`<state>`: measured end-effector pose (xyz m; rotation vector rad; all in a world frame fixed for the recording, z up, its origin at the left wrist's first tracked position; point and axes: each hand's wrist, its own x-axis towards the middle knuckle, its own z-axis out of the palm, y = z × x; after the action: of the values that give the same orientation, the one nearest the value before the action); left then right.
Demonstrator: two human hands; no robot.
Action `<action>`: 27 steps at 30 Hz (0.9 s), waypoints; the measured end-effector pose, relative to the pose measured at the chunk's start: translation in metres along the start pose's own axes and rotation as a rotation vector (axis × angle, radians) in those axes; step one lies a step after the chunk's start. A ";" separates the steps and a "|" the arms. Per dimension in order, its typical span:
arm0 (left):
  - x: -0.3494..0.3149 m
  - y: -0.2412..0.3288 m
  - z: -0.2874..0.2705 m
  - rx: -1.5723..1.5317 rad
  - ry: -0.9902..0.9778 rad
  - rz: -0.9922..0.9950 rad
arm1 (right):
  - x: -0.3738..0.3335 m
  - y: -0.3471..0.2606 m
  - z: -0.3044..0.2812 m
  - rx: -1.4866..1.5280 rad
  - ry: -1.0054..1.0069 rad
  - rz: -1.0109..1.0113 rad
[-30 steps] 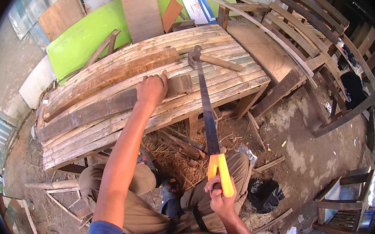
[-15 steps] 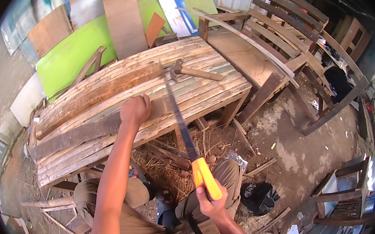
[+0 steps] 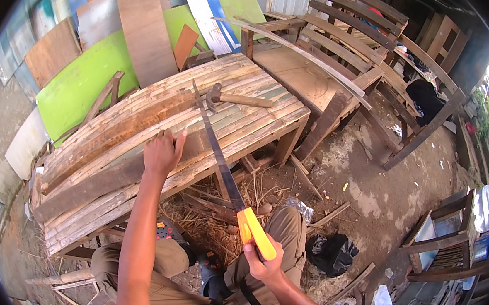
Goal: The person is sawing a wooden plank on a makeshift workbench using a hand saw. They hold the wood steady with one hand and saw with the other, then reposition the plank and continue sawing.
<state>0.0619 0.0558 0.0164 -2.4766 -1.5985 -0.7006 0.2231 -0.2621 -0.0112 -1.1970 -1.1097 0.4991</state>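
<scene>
My right hand [image 3: 264, 263] is closed round the yellow handle of a handsaw [image 3: 223, 167]. The long blade points away from me, slanting across the right end of a dark wooden plank [image 3: 97, 186]; whether its teeth touch the wood I cannot tell. On top of that plank rests my left hand [image 3: 162, 153], its fingers curled over the far edge and its thumb raised beside the blade. The plank lies along a slatted wooden bench [image 3: 262, 125]. A second, browner board [image 3: 123, 129] lies behind it, and a claw hammer [image 3: 242, 100] sits just past the saw's tip.
A large wooden bench seat [image 3: 305, 76] with a slatted back stands beyond the worktable. Sheets of board, one of them green [image 3: 80, 87], lean on the left wall. A black plastic bag [image 3: 333, 255], straw and wood scraps lie on the ground; a small wooden frame [image 3: 442, 239] is at right.
The whole view has shifted, so the scene sits farther left. My left thumb stands more apart from its fingers. The saw stays across the plank in my right hand.
</scene>
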 end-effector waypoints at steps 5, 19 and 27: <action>0.001 0.008 -0.016 0.002 -0.162 -0.108 | -0.010 0.011 0.010 0.026 0.067 0.066; 0.009 0.013 -0.008 -0.001 -0.149 -0.275 | 0.021 0.031 0.052 -0.048 0.024 0.069; 0.014 0.009 -0.013 0.010 -0.196 -0.324 | -0.028 0.016 0.014 -0.218 -0.068 0.065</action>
<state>0.0710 0.0594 0.0355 -2.3659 -2.0989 -0.4914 0.2026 -0.2730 -0.0379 -1.4188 -1.2093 0.4802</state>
